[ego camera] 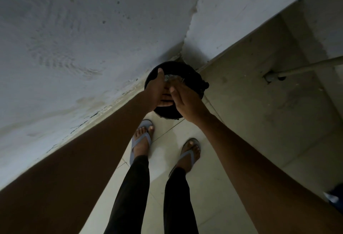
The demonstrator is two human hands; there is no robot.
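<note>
Head view: left hand [157, 90] and right hand [187, 103] are pressing together, fingers curling round a clear crumpled wad [171, 78], holding it directly over the black bin [188, 73]. Sandalled feet [142, 141] are standing just beside the bin.

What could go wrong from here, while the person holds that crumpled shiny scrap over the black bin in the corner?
1. The crumpled scrap sits between the left hand and right hand. It looks light, so once released it might drift past the bin.
2. The corner is dim and the bin is black, so its opening is hard to judge.
3. Open sandals stand close by, so anything that falls could land on bare toes.
</note>
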